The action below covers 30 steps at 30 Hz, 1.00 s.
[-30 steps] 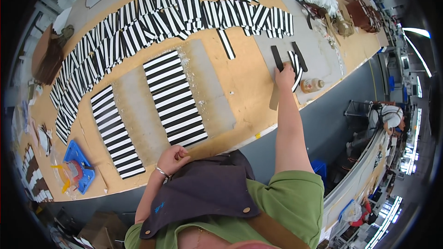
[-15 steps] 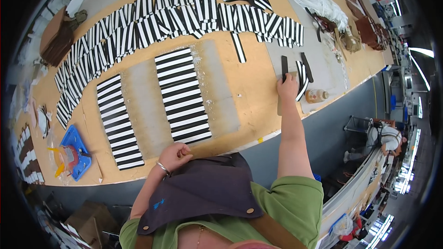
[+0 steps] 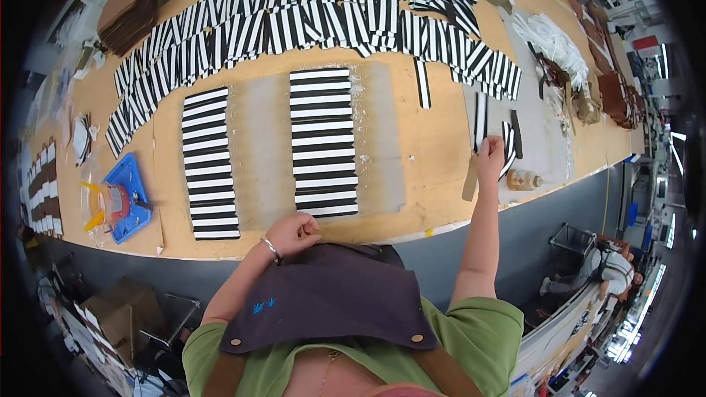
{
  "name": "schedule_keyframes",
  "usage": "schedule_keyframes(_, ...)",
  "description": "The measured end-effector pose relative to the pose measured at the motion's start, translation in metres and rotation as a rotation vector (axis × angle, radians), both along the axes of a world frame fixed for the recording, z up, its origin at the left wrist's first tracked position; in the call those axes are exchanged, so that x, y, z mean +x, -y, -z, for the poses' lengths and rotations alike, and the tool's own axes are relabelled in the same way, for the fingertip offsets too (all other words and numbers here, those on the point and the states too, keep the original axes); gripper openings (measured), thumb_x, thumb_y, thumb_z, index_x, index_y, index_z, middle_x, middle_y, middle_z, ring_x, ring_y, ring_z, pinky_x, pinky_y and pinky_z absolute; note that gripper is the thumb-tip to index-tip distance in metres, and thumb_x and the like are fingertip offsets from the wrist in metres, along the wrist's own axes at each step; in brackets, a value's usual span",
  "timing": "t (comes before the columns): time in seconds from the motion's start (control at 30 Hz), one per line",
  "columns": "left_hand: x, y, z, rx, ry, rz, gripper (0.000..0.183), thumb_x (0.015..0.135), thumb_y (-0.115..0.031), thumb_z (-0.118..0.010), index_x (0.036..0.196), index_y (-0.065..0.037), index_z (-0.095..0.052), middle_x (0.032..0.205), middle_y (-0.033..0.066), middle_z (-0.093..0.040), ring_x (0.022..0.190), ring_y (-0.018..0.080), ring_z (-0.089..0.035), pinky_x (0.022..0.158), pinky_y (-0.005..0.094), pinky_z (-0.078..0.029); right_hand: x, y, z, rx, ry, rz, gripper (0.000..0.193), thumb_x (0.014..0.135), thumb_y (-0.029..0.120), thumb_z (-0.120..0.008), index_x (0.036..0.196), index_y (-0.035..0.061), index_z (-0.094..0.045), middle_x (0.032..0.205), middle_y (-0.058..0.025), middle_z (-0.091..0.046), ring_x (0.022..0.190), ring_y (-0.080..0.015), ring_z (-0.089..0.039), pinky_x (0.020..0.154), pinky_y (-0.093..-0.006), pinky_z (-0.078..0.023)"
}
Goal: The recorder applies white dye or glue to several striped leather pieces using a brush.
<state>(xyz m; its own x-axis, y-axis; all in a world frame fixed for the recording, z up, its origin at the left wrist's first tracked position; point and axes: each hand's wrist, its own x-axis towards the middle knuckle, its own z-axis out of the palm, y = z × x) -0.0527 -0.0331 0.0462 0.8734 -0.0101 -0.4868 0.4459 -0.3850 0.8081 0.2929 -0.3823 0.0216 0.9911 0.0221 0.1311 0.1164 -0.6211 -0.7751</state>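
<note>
My right hand (image 3: 491,159) is closed in a pinch on the near end of a black-and-white strip (image 3: 481,119), which lies lengthwise on the grey sheet at the right. A tan strip (image 3: 470,180) shows beside and below the fingers. Close to that hand are several curved striped strips (image 3: 507,148), a dark strip (image 3: 516,132) and a jar of amber liquid (image 3: 523,180). My left hand (image 3: 296,233), with a bracelet at the wrist, rests curled at the table's near edge, nothing visible in it. Just beyond it is a column of striped strips (image 3: 323,141).
A second strip column (image 3: 209,165) lies to the left. Rows of overlapping striped strips (image 3: 243,35) arch across the far table. A blue tray (image 3: 131,191) holds a container with yellow-handled tools. White cords (image 3: 551,44) lie at far right. Two other people are in the background.
My right hand has drawn slightly nearer me, and the strip by it now shows black and white instead of all dark. The left hand stays curled. The whole view has turned.
</note>
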Motion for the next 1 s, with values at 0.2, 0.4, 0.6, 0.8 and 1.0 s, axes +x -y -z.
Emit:
schedule_keyframes(0.2, 0.005, 0.002, -0.001, -0.016, 0.021, 0.036, 0.026, 0.077, -0.029, -0.070, 0.088, -0.008, -0.060, 0.076, 0.0041, -0.056, 0.070, 0.0189, -0.054, 0.064, 0.0311, -0.046, -0.072, -0.024, 0.032, 0.101, -0.442, -0.018, 0.033, 0.080, 0.023, -0.074, 0.104, 0.0028, -0.061, 0.076, -0.0018, -0.063, 0.064, -0.0089, -0.056, 0.056, -0.0242, -0.045)
schedule_keyframes(0.4, -0.007, -0.001, 0.001, 0.011, 0.078, 0.006, 0.023, 0.077, -0.025, -0.072, 0.090, -0.010, -0.061, 0.073, 0.0003, -0.054, 0.062, 0.0129, -0.047, 0.058, 0.0268, -0.043, -0.085, -0.027, 0.031, -0.106, -0.314, -0.020, 0.030, 0.079, 0.022, -0.074, 0.099, 0.0015, -0.067, 0.068, -0.0058, -0.066, 0.059, -0.0121, -0.059, 0.056, -0.0267, -0.047)
schedule_keyframes(0.6, -0.011, 0.003, 0.005, -0.014, 0.090, -0.010, 0.020, 0.079, -0.023, -0.070, 0.089, -0.009, -0.060, 0.073, 0.0009, -0.052, 0.065, 0.0132, -0.049, 0.059, 0.0266, -0.043, -0.085, -0.019, 0.026, -0.487, 0.435, -0.132, 0.022, 0.086, 0.019, -0.066, 0.104, 0.0059, -0.068, 0.085, -0.0109, -0.063, 0.072, -0.0195, -0.060, 0.060, -0.0312, -0.047)
schedule_keyframes(0.8, 0.001, 0.009, -0.003, 0.134, 0.269, -0.207, 0.035, 0.076, -0.024, -0.073, 0.105, -0.010, -0.058, 0.096, 0.0077, -0.055, 0.086, 0.0219, -0.054, 0.077, 0.0329, -0.046, -0.110, -0.074, -0.035, -0.166, 0.105, -0.234, 0.014, 0.091, 0.007, -0.057, 0.100, 0.0035, -0.066, 0.087, -0.0101, -0.060, 0.072, -0.0202, -0.056, 0.060, -0.0285, -0.047)
schedule_keyframes(1.0, 0.018, 0.012, -0.029, 0.287, 0.447, -0.182, 0.051, 0.075, -0.029, -0.074, 0.119, -0.014, -0.055, 0.116, 0.0113, -0.054, 0.105, 0.0290, -0.054, 0.090, 0.0367, -0.045, -0.191, -0.137, -0.059, -0.042, -0.433, -1.161, 0.014, 0.088, 0.008, -0.061, 0.100, 0.0029, -0.065, 0.083, -0.0078, -0.061, 0.072, -0.0203, -0.058, 0.063, -0.0307, -0.046)
